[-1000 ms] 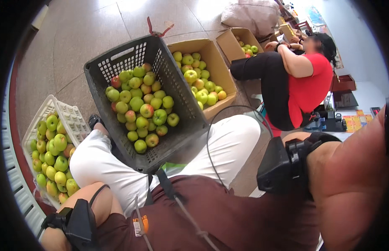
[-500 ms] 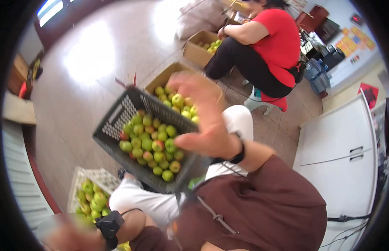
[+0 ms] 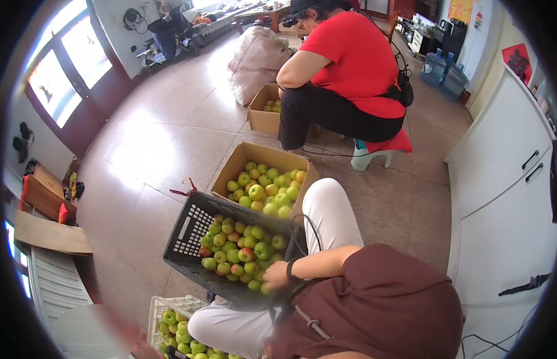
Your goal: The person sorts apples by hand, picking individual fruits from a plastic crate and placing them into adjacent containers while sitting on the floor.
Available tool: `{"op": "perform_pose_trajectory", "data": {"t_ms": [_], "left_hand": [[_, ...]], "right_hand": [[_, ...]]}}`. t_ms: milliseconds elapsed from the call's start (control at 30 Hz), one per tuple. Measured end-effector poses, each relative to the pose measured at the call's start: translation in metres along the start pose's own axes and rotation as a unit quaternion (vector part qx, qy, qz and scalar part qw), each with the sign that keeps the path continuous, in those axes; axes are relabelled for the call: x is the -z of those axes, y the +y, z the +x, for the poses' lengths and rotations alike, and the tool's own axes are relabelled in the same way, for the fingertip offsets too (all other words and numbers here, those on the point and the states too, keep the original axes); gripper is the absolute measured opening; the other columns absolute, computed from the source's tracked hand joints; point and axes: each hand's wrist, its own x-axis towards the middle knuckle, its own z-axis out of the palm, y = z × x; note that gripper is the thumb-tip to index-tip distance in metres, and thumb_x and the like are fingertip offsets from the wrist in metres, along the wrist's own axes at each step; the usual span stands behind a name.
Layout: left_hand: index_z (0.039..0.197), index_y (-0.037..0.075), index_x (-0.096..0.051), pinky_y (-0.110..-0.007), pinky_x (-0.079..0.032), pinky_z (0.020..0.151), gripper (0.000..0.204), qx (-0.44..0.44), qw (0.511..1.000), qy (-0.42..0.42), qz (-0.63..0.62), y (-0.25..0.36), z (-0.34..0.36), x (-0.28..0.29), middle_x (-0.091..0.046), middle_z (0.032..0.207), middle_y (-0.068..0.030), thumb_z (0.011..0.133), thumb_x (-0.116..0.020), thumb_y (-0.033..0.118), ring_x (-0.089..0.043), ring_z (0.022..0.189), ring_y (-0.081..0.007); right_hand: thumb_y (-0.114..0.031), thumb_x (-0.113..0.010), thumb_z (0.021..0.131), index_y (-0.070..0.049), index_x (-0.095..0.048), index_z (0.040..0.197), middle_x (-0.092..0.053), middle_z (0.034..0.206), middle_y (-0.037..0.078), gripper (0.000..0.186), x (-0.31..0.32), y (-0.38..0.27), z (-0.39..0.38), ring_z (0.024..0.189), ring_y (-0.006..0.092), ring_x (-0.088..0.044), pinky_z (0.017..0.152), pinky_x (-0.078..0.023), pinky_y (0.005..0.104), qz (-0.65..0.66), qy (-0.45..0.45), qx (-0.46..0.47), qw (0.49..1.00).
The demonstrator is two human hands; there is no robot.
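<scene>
Currently right hand (image 3: 275,276) sits in the black crate (image 3: 188,230) on the lap, fingers curled on an apple (image 3: 261,277); crate full of green apples. Left hand out of view. Cardboard box (image 3: 242,157) of apples just behind

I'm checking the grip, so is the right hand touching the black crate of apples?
Touching. The head view shows the right hand resting on the near rim of the black crate, beside the apples.

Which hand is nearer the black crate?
Right. The right hand reaches into the black crate, on its apples. The left hand, blurred at the lower edge, is beside the white crate.
</scene>
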Motion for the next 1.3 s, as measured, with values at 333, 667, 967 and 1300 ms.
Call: {"op": "perform_pose_trajectory", "data": {"t_ms": [333,667,967,1300], "left_hand": [[0.096,-0.012,-0.057,-0.038,-0.044,0.079,0.05,0.102,0.945,-0.11,0.291,-0.244,-0.139,-0.009,-0.061,0.091,-0.0245,0.071,-0.068,0.029,-0.056,0.084,-0.0345],[0.103,-0.002,-0.059,-0.037,-0.047,0.073,0.038,0.112,0.893,-0.353,0.257,-0.215,-0.156,-0.071,-0.064,0.094,-0.0164,0.08,-0.061,0.029,-0.06,0.085,-0.0258],[0.116,-0.004,-0.051,-0.035,-0.044,0.084,0.04,0.405,0.881,-0.147,-0.195,-0.188,-0.177,-0.112,-0.059,0.109,-0.0124,0.087,-0.051,0.024,-0.056,0.096,-0.0261],[0.102,-0.002,-0.059,-0.036,-0.046,0.077,0.037,0.186,0.973,-0.136,0.014,-0.166,-0.175,-0.068,-0.062,0.1,-0.0106,0.085,-0.053,0.03,-0.058,0.084,-0.0262]], "right_hand": [[-0.047,-0.042,0.086,-0.006,-0.065,0.096,-0.064,0.093,0.015,0.047,-0.004,0.002,0.013,0.094,0.0312,-0.06,0.078,-0.046,0.0419,-0.018,-0.01,0.001,1.0],[-0.046,-0.041,0.085,-0.006,-0.065,0.092,-0.065,0.09,0.016,0.047,-0.009,0.003,0.012,0.089,0.033,-0.06,0.078,-0.046,0.0437,-0.018,0.028,0.021,0.999],[-0.045,-0.041,0.084,-0.007,-0.065,0.095,-0.064,0.095,0.015,0.047,-0.01,0.007,0.014,0.092,0.0326,-0.06,0.079,-0.046,0.0431,-0.025,0.014,0.013,1.0],[-0.043,-0.048,0.082,-0.007,-0.067,0.087,-0.064,0.087,0.016,0.041,-0.024,0.011,0.019,0.086,0.0343,-0.06,0.073,-0.047,0.044,0.025,0.063,0.045,0.997]]}}
